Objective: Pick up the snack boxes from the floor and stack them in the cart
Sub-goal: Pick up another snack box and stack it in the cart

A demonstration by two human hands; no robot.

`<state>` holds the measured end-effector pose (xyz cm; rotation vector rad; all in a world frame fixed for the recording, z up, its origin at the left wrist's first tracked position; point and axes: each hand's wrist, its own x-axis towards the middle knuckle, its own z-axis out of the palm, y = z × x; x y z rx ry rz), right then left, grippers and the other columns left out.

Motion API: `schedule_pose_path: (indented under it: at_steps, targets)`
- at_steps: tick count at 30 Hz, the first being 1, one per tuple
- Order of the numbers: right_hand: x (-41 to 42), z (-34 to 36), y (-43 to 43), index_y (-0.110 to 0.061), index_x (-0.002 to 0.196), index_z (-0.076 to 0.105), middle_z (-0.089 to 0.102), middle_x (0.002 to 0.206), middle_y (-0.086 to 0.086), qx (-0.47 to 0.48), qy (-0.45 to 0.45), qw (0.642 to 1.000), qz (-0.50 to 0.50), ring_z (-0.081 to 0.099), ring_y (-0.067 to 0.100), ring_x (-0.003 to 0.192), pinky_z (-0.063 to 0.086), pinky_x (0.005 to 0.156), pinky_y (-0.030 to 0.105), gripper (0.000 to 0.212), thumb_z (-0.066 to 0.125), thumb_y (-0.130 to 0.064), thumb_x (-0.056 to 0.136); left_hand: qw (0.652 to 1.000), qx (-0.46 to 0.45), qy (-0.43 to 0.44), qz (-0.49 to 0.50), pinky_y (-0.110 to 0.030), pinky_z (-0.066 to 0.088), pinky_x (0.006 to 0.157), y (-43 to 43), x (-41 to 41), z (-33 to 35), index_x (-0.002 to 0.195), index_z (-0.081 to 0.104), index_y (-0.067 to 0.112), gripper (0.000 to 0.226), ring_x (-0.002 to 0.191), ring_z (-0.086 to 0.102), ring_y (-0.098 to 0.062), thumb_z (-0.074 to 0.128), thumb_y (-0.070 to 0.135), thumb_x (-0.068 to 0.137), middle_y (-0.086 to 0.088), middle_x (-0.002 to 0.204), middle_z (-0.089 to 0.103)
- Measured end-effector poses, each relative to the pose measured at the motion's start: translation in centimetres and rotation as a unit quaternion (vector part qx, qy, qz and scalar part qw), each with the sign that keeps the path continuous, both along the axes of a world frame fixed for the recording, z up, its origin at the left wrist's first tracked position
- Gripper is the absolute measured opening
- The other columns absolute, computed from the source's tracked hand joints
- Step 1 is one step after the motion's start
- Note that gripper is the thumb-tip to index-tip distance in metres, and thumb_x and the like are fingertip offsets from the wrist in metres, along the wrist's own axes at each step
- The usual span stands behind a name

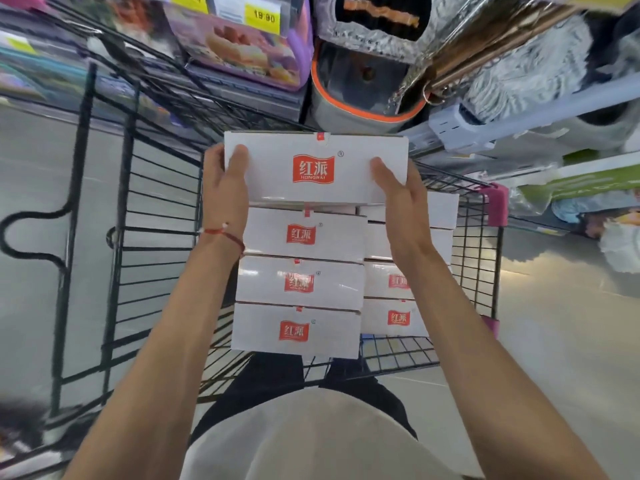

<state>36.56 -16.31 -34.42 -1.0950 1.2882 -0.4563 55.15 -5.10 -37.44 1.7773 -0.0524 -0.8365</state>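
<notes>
- A person stands at the near end of a black wire cart (159,216), both bare arms stretched out over it.
- The left hand (225,181) grips the left end of a white snack box (315,168). Its thumb lies flat on the top face and its fingers are wrapped round the edge.
- The right hand (398,188) clasps the right end the same way, thumb on top.
- The held box bears a red logo and lies level over the far end of the cart. Whether it rests on the boxes below, I cannot tell.
- Inside the cart, matching boxes lie in a left column (299,282), logos up, edges touching.
- A right column (396,318) sits just beside it, partly hidden by the right forearm.
- A red string bracelet (221,233) circles the left wrist.
- Pink corner caps (497,202) mark the cart's right side.
- Beyond the cart are shelves (540,109) of packaged goods with yellow price tags (263,17).
- A grey floor (554,341) shows on either side.
</notes>
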Motion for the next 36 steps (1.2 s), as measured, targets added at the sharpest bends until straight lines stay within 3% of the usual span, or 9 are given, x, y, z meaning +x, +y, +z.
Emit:
schedule_pose_path:
  at_steps: [3,10,13,17,20,24,30,32,36]
  targets:
    - [0.5,-0.5,0.0,-0.015,0.144,0.055,0.069,0.13,-0.004,-0.003,0.011,1.0,0.006,0.067,-0.015,0.093,0.05,0.073,0.003,0.039,0.058,-0.019,0.106,1.0,-0.011,-0.01,0.014,-0.015,0.047,0.068,-0.2,1.0,-0.9,0.117,0.053,0.021,0.022,0.09,0.058,-0.008,0.048,0.034,0.1,0.004,0.107,0.061]
    - [1.2,-3.3,0.5,-0.018,0.151,0.046,0.066,0.11,-0.016,0.039,0.05,0.997,0.036,0.065,-0.02,0.074,0.048,0.058,0.003,0.044,0.054,-0.024,0.108,0.999,0.049,-0.006,-0.009,-0.025,0.041,0.076,-0.8,2.5,-4.5,0.11,0.053,0.026,0.014,0.092,0.05,-0.013,0.042,0.032,0.104,0.002,0.107,0.056]
    - [1.7,-4.5,-0.1,-0.022,0.152,0.043,0.064,0.111,-0.017,0.055,0.075,0.994,0.048,0.067,-0.014,0.078,0.047,0.055,0.003,0.045,0.053,-0.028,0.109,0.997,0.076,-0.003,-0.03,-0.031,0.04,0.083,-0.6,2.7,-6.8,0.107,0.052,0.025,0.021,0.094,0.048,-0.018,0.039,0.04,0.101,0.0,0.105,0.055]
    - [2.3,-6.6,-0.7,-0.026,0.151,0.045,0.063,0.127,-0.006,0.083,0.113,0.987,0.077,0.059,-0.002,0.096,0.05,0.066,0.016,0.045,0.051,-0.039,0.108,0.992,0.12,-0.018,-0.039,-0.028,0.035,0.083,-1.0,3.0,-8.9,0.118,0.058,0.012,0.03,0.095,0.047,-0.018,0.04,0.033,0.105,-0.002,0.105,0.053]
    - [2.3,-8.2,-0.8,-0.024,0.149,0.046,0.063,0.131,-0.001,0.102,0.142,0.981,0.087,0.061,0.005,0.095,0.053,0.072,0.025,0.045,0.051,-0.041,0.108,0.989,0.145,-0.009,-0.037,-0.025,0.034,0.084,-1.1,3.4,-10.6,0.11,0.064,0.014,0.022,0.096,0.048,-0.018,0.05,0.029,0.102,-0.009,0.104,0.057]
    - [2.1,-9.9,-0.7,-0.022,0.145,0.049,0.065,0.133,0.002,0.099,0.171,0.977,0.078,0.066,0.02,0.11,0.058,0.098,0.047,0.048,0.057,-0.045,0.104,0.987,0.159,0.021,-0.004,-0.022,0.039,0.083,-1.0,3.8,-12.2,0.111,0.07,0.011,0.024,0.097,0.054,-0.018,0.059,0.028,0.098,-0.006,0.105,0.061]
    - [1.6,-9.5,-0.2,-0.024,0.147,0.048,0.064,0.133,0.002,0.121,0.163,0.975,0.086,0.065,0.022,0.112,0.055,0.072,0.026,0.042,0.051,-0.037,0.107,0.987,0.16,0.013,-0.009,-0.03,0.05,0.086,-0.5,3.2,-11.8,0.108,0.072,0.014,0.022,0.092,0.059,-0.017,0.062,0.03,0.095,-0.001,0.096,0.065]
    - [0.8,-9.2,0.2,-0.018,0.142,0.055,0.066,0.13,0.003,0.12,0.152,0.979,0.068,0.065,0.022,0.113,0.053,0.072,0.022,0.034,0.049,-0.024,0.109,0.983,0.18,0.0,-0.02,-0.028,0.051,0.085,-0.4,2.8,-11.4,0.108,0.071,0.016,0.017,0.096,0.064,-0.019,0.063,0.019,0.093,0.0,0.097,0.067]
    - [-1.5,-8.4,1.8,-0.011,0.137,0.063,0.068,0.128,0.002,0.113,0.127,0.986,0.0,0.063,0.016,0.108,0.051,0.076,0.017,0.034,0.05,-0.008,0.105,0.983,0.165,-0.069,-0.045,-0.027,0.054,0.094,0.6,0.5,-9.3,0.122,0.064,0.016,0.041,0.111,0.063,-0.015,0.06,-0.006,0.088,0.003,0.117,0.067]
